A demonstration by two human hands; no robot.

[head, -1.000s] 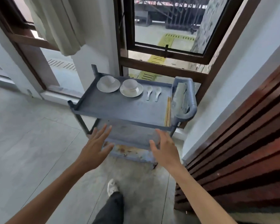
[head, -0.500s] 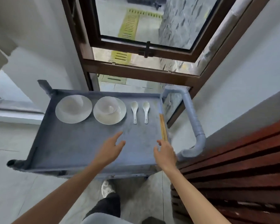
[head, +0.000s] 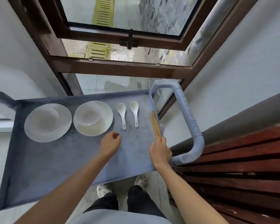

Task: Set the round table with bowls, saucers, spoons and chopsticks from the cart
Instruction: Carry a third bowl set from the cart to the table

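Both hands have advanced over the cart top since the earlier frame. Right hand: fingers closed on the near ends of the chopsticks at the tray's right edge. Left hand: loosely curled, empty, near two spoons.

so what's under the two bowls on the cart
Each bowl sits on its own white saucer; only the rims show. The saucer centres are covered.
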